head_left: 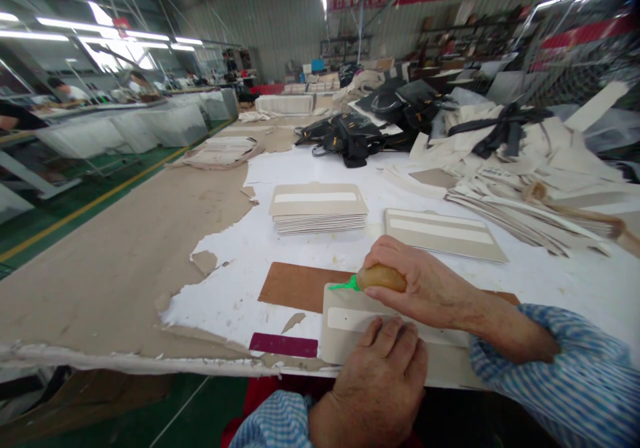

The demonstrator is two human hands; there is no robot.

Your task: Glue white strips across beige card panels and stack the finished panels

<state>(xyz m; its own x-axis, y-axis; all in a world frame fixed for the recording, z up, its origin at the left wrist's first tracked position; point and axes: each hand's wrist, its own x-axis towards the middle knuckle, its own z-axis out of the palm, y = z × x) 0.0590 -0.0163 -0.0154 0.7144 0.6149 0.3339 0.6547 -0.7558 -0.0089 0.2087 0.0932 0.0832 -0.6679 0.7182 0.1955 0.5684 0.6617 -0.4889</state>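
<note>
My right hand (415,281) is closed around a small amber squeeze bottle (383,277) with a green nozzle. The nozzle points left, its tip at the upper left corner of a beige panel (333,351) that has a white strip across it. On that panel's lower part lies my left hand (383,375), fingers stretched out flat and holding nothing. A brown rectangular board (295,287) sticks out from behind the panel. Left of the panel is a dark purple strip (284,345). My right hand and forearm hide part of the panel.
A stack of similar beige panels (319,208) stands farther back, with a lower stack (445,235) to its right. Black bags (350,135) and beige cut pieces (540,155) pile up behind. Torn brown paper (125,255) covers the table's left side. A wooden-handled tool (580,215) lies right.
</note>
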